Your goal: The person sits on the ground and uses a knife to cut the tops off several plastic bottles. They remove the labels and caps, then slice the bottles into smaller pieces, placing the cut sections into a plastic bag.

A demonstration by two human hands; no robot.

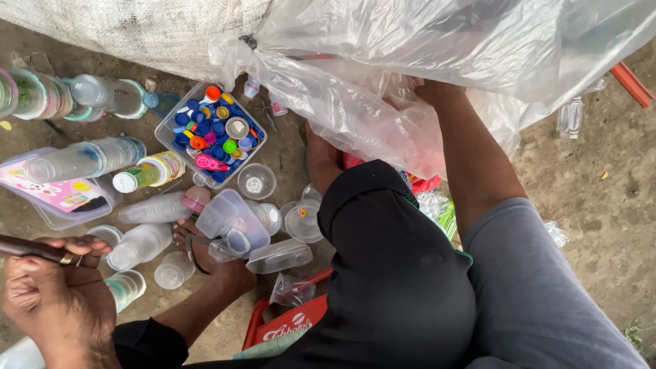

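My left hand (58,297) is at the lower left, closed around a dark handle with a brass ring (37,250); its far end runs out of view. My right forearm reaches up into a large clear plastic bag (444,55). Only the wrist end of my right hand (437,92) shows, as the bag's folds hide the fingers. A clear tub of coloured bottle caps (212,130) sits on the ground between the hands, with several clear plastic bottles (85,160) lying to its left.
Small clear cups and lidded boxes (232,222) lie around my sandalled foot (212,256). A red crate (294,321) sits under my legs. A white woven sack (137,31) lies along the top. Bare dirt ground (601,198) lies to the right.
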